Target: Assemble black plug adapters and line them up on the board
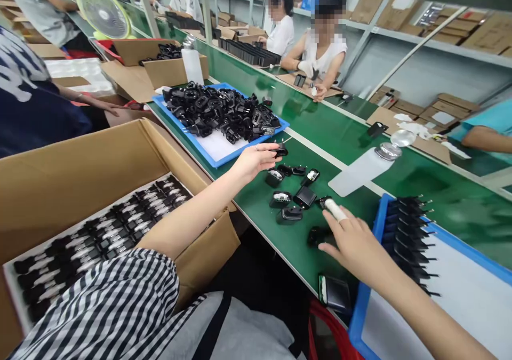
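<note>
1. Black plastic: loose plug bodies (288,196) lie clustered on the conveyor belt (320,130).
2. Person's left hand (254,160) pinches the held plug body (281,150) between fingertips, above the cluster's far edge.
3. Person's right hand (354,242) lies open, fingers spread, at the near edge.

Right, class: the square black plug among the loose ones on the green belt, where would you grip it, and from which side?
Probably pinch the square black plug by two opposite side walls, coming from above: it lies flat on the green belt, with other plugs crowding its sides.
</note>
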A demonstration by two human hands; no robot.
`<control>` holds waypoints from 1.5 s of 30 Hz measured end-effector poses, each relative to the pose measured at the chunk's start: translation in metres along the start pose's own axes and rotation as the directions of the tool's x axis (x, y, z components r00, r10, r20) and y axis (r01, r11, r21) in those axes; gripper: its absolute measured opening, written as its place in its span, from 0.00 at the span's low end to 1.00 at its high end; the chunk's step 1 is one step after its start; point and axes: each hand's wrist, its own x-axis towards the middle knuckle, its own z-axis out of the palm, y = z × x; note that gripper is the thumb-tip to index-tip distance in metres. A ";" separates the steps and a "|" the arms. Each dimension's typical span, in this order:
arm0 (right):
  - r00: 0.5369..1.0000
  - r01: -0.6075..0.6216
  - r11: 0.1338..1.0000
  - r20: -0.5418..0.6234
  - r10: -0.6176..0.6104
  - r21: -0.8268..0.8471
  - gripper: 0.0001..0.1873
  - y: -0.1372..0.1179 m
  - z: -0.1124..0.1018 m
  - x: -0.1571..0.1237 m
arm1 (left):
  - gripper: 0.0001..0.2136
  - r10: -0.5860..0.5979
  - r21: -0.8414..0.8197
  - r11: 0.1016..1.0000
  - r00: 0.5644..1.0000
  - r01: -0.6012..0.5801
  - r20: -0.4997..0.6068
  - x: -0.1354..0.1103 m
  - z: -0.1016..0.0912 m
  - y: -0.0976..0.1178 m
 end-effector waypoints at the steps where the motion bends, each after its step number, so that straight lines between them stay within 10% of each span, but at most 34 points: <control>1: 0.999 -0.031 0.998 -0.041 0.033 0.047 0.23 0.002 -0.009 0.000 | 0.10 0.019 0.017 1.000 1.000 -0.020 0.023 0.000 0.002 -0.001; 4: 0.974 -0.147 0.932 -0.117 0.195 0.331 0.21 0.004 -0.038 0.004 | 0.09 0.077 0.108 0.990 0.990 -0.090 0.122 -0.009 0.009 0.002; 8: 0.942 -0.241 0.578 0.045 0.333 0.780 0.24 0.003 -0.060 0.032 | 0.10 0.091 0.293 0.941 0.959 -0.171 0.269 -0.032 0.022 0.009; 14: 0.976 -0.144 0.232 0.100 0.191 0.962 0.18 0.001 -0.053 0.085 | 0.10 0.196 0.305 0.900 0.914 -0.312 0.356 -0.049 0.029 0.008; 25: 0.995 -0.069 0.529 0.018 0.100 0.846 0.12 -0.016 -0.005 0.097 | 0.18 -0.095 0.953 0.203 0.964 -0.224 0.247 -0.050 0.009 -0.010; 35: 0.985 -0.018 0.812 0.150 -0.085 0.583 0.16 -0.011 -0.010 0.104 | 0.14 -0.081 0.957 -0.071 0.957 -0.283 0.277 -0.050 0.017 -0.017; 45: 0.942 -0.107 0.803 0.319 -0.108 0.586 0.08 -0.013 -0.012 0.116 | 0.18 -0.314 0.942 -0.173 0.923 -0.287 0.223 -0.035 0.043 0.007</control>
